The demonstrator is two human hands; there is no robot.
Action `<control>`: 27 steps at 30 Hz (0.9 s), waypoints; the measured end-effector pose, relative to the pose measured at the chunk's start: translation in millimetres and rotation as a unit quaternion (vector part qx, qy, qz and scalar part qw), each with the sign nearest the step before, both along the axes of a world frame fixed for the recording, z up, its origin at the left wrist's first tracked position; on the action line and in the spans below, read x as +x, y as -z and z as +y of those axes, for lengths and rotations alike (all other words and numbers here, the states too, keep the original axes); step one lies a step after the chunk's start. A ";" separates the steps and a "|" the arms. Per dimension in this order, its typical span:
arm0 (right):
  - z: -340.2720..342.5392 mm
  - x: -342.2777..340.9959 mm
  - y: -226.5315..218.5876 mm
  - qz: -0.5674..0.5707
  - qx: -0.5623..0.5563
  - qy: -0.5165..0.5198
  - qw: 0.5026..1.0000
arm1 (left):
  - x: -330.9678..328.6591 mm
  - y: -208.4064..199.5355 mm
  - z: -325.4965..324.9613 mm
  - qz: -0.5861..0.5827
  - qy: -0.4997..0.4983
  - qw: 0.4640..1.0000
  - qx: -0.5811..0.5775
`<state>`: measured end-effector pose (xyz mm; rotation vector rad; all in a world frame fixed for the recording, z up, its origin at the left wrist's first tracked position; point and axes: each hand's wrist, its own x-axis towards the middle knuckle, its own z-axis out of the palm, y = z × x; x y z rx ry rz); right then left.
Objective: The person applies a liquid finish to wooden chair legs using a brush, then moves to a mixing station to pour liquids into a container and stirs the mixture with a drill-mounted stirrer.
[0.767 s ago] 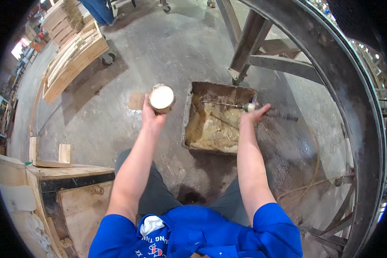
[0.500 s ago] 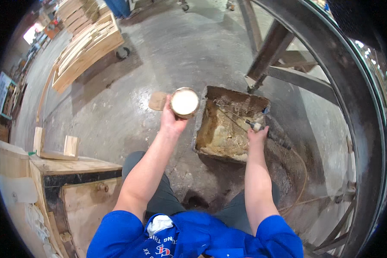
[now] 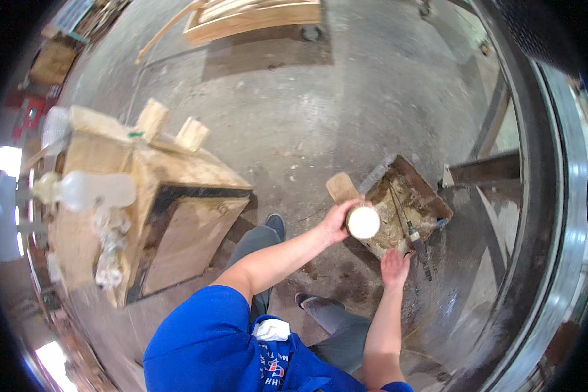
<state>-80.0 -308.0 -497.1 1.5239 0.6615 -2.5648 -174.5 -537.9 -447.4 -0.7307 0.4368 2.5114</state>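
My left hand (image 3: 338,221) grips a round piece (image 3: 363,222) with a bright white face and a brownish rim. A flat tan tab like a paddle handle (image 3: 342,187) sticks out beside it; how the two join is hidden. Below and right of it, my right hand (image 3: 394,266) is open, fingers stretched, at the near edge of a grimy, brown-caked square tub (image 3: 428,193) on the floor. A long thin wand with a pale and dark grip (image 3: 414,234) rests across the tub and its near right edge, just beyond my right hand.
On the left stands a wooden cabinet (image 3: 196,238) with wood blocks (image 3: 193,134) on top and a clear plastic bottle (image 3: 98,191) at its side. A wheeled wooden cart (image 3: 261,18) is at the far side. Dark metal framing (image 3: 547,170) runs along the right.
My right hand has let go of the wand, which now lies on the tub. My left hand still holds the round piece. The view has turned to the left, showing more of the cabinet.
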 end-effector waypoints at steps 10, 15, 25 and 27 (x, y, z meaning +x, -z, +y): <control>-23.8 59.3 -165.7 -0.045 0.081 -0.333 0.938 | 139.3 -233.9 -41.4 -0.019 -0.026 0.999 -0.019; -34.5 61.7 -254.1 0.020 0.239 -0.494 0.836 | 230.8 -328.7 -83.5 -0.008 -0.161 0.987 0.021; -256.3 80.5 -360.1 0.401 0.423 -0.534 0.613 | 447.5 -426.5 -234.4 -0.005 -0.319 0.944 -0.086; -339.4 93.2 -392.9 0.417 0.364 -0.550 0.625 | 487.0 -425.7 -271.1 -0.035 -0.359 0.927 -0.105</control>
